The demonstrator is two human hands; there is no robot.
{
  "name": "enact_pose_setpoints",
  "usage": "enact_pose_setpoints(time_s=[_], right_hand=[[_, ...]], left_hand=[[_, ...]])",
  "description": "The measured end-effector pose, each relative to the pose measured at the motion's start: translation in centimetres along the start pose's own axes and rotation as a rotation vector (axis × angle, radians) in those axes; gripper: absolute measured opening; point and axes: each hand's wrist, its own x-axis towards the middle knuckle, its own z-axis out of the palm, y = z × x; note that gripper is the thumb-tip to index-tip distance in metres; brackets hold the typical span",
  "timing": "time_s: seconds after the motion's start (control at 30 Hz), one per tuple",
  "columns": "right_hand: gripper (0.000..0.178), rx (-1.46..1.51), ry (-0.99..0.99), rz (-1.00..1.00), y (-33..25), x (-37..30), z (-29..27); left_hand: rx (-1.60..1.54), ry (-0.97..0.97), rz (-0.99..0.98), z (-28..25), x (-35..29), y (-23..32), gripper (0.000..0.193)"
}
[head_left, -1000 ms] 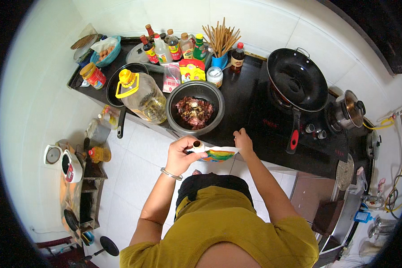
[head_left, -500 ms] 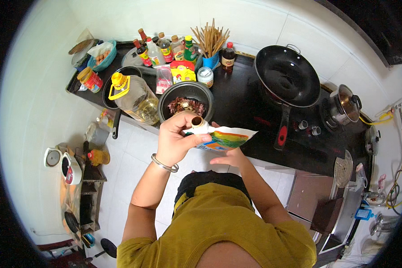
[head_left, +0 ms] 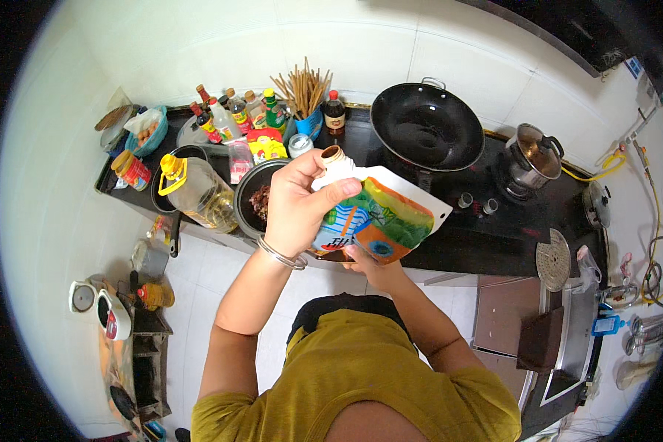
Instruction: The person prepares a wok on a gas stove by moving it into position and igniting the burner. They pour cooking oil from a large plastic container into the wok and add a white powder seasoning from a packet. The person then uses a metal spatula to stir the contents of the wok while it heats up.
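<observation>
Left hand [head_left: 296, 210]: I see its fingers clamped on the pouch beside the spout, thumb across the front.
Colourful pouch [head_left: 399, 214]: tilted in the left fingers, spreading out to their right, above the near edge of the tabletop [head_left: 460, 247].
Spout [head_left: 333, 163]: uncapped, just beyond the left thumb.
Right hand [head_left: 367, 271]: its fingers meet the pouch's lower edge, partly hidden; I cannot tell how firmly they close.
Dark bowl [head_left: 261, 174]: behind and left of the left fingers, partly covered by that hand, minced meat [head_left: 258, 202] inside.
Oil bottle [head_left: 212, 197]: left of the left fingers, past the bowl.
White-lidded jar [head_left: 299, 145]: just beyond the left fingers.
Wok [head_left: 425, 127]: farther off, beyond the fingers to the right.
</observation>
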Motion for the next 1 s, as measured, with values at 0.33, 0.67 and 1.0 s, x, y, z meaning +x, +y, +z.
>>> enact_pose_setpoints(time_s=[0.33, 0.67, 1.0], right_hand=[[0.051, -0.128, 0.104, -0.326, -5.3, -0.7, -6.0], [0.031, -0.155, 0.422, -0.23, -10.0, -0.8, -14.9], [0.049, -0.077, 0.334, -0.136, -10.9, 2.5, -24.3]], left_hand=[[-0.381, -0.033, -0.119, 6.9, 3.8, -1.9, 0.013], [-0.256, 0.059, -0.161, 14.4, 9.0, -10.3, 0.021], [-0.05, 0.171, -0.181, 21.8, 12.1, -20.9, 0.032]])
